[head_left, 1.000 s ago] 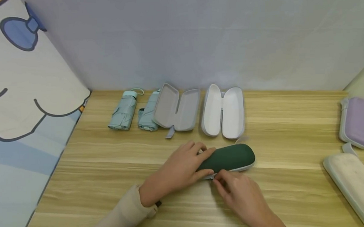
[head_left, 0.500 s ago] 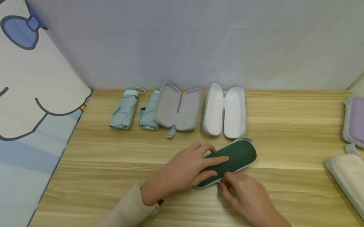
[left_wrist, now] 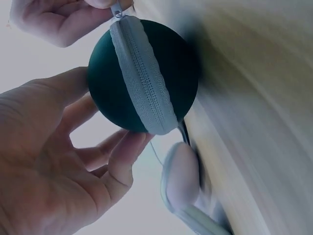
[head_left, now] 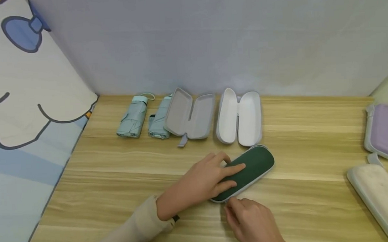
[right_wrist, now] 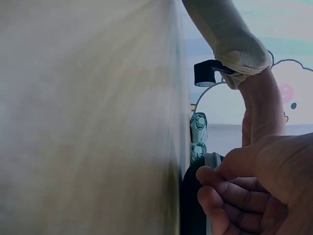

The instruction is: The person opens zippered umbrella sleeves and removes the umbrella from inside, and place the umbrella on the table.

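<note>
The left hand has its fingers parted, sleeved forearm slanting from near left. Nearer, the right hand pinches, fingers curled.

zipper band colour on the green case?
Light grey zipper band; shows best in the left wrist view.

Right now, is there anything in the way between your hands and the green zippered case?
Nothing visible is. The left hand already holds the green zippered case, and the right hand pinches its zipper pull. The open white-lined case lies beyond it, not between.
</note>
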`<state>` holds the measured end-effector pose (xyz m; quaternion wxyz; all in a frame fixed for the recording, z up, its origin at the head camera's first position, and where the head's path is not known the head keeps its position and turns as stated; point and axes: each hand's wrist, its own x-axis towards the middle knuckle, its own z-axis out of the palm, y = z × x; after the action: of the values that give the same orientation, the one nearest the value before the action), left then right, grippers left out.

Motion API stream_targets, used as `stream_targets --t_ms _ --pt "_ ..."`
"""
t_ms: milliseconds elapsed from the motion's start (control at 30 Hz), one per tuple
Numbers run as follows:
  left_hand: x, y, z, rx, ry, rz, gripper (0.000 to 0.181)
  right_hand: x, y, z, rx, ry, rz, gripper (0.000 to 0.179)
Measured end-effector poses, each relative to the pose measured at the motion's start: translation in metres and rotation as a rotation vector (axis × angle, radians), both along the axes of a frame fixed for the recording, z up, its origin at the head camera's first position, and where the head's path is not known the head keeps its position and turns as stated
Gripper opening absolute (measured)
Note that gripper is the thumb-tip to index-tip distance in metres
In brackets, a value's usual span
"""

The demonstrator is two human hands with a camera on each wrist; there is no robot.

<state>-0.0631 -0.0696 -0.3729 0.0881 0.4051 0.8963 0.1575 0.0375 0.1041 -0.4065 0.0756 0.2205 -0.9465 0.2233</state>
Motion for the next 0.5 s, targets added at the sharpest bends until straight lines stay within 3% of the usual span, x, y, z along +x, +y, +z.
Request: stream_targets --t_ms 133,333,433,500 --pt "0.014 0.008 0.004 -0.017 0.013 0.037 0.053 0.007 0.004 -0.008 -0.019 0.019 0.069 0.028" --pt "0.040 0.023 0.012 -0.092 0.085 0.148 0.052 0.006 0.014 -0.016 -0.049 0.076 0.270 0.020" --pt "0.047 0.025 0.013 -0.119 0.131 0.159 0.053 0.001 0.024 -0.015 -0.089 0.045 0.387 0.013" --pt "0.049 0.024 0.012 -0.139 0.170 0.133 0.054 -0.001 0.031 -0.013 -0.128 -0.018 0.447 0.012"
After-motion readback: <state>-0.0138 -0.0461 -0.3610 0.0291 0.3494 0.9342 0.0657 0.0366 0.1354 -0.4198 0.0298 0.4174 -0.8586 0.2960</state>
